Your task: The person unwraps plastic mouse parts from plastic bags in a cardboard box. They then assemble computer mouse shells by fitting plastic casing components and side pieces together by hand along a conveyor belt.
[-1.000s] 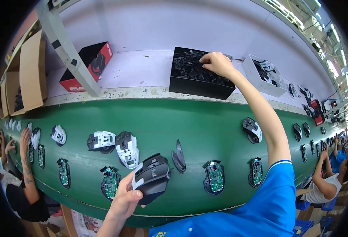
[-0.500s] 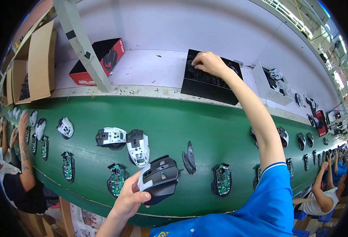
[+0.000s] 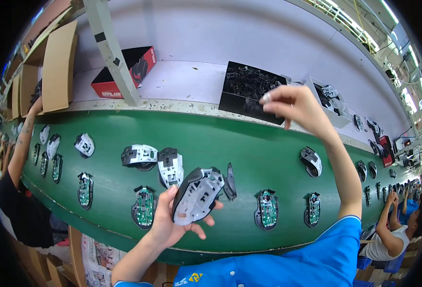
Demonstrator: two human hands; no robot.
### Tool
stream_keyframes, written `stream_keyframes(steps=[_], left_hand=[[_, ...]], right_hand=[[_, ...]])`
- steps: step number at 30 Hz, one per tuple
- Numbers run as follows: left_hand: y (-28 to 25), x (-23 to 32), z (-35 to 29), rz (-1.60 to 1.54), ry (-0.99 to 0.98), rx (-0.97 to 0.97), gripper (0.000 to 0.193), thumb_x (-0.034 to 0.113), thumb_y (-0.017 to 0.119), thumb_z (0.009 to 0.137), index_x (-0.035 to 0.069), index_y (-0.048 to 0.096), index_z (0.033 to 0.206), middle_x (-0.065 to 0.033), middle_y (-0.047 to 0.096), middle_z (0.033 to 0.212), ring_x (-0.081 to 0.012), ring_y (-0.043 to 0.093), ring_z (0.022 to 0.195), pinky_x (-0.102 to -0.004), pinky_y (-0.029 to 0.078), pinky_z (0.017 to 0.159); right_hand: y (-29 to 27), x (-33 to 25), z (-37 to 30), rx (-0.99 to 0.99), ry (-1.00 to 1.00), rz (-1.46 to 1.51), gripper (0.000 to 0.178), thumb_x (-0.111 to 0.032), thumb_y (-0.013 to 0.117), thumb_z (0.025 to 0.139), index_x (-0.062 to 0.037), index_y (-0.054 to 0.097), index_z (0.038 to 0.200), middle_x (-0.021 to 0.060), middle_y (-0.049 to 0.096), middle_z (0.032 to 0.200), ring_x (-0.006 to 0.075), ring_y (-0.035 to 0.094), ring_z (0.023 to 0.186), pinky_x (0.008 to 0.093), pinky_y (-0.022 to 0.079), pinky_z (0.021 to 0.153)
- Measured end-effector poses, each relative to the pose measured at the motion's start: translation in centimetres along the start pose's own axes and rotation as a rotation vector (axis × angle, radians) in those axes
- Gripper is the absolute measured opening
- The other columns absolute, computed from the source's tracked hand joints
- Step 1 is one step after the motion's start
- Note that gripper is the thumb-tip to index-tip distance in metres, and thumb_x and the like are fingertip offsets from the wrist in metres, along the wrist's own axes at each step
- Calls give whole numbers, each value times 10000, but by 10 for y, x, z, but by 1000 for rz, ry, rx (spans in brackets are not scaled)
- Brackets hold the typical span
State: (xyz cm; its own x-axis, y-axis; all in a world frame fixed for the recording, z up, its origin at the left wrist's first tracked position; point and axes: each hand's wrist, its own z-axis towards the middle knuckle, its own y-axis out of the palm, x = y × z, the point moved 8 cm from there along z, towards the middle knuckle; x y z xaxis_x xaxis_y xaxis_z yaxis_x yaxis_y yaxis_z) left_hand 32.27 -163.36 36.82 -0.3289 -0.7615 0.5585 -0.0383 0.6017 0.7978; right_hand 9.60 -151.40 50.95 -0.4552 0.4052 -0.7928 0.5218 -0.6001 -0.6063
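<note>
My left hand (image 3: 162,224) grips a computer mouse top shell (image 3: 197,200), its pale inner side with cut-outs turned up toward me. Just beyond it lie two white-and-grey mouse shells (image 3: 171,165) and a narrow dark curved side piece (image 3: 230,182). In the air by the front of a black box (image 3: 239,106) is my right hand (image 3: 298,109), fingers curled and thumb pinched in; a small pale spot shows at the fingertips, too blurred to name. Small dark parts fill the box.
Mouse bases with green circuit boards (image 3: 267,210) stand along the green belt (image 3: 249,143). A red-and-black box (image 3: 106,89), a white box (image 3: 339,117) and a metal post (image 3: 113,57) are on the shelf. A co-worker's arm (image 3: 22,143) reaches into a carton at left.
My right hand has come out of the black box, toward me and to the right. My left hand has turned the mouse shell over, from outer face to inner side.
</note>
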Motion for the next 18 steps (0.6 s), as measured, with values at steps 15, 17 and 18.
stream_keyframes(steps=[15, 17, 18], left_hand=[[18, -14, -31, -83, 73, 54, 699, 575, 338, 899, 5, 406, 1298, -247, 584, 1103, -261, 648, 771, -352, 572, 501], [21, -14, -28, -69, 90, 42, 692, 563, 365, 893, 5, 406, 1300, -234, 577, 1110, -278, 647, 849, -372, 582, 531], [20, -18, -28, -81, 74, 48, 687, 557, 372, 893, 5, 405, 1300, -225, 580, 1098, -286, 647, 865, -383, 586, 546]], right_hand=[[73, 104, -107, -49, 132, 23, 146, -112, 671, 815, 5, 691, 900, 66, 678, 895, 89, 607, 638, 227, 484, 425], [71, 111, -99, -26, 95, -130, 135, -105, 672, 813, -1, 692, 895, 56, 678, 869, 80, 599, 633, 222, 480, 423], [77, 115, -105, -83, 175, 34, 143, -110, 674, 811, 0, 691, 900, 55, 678, 836, 72, 585, 607, 220, 474, 421]])
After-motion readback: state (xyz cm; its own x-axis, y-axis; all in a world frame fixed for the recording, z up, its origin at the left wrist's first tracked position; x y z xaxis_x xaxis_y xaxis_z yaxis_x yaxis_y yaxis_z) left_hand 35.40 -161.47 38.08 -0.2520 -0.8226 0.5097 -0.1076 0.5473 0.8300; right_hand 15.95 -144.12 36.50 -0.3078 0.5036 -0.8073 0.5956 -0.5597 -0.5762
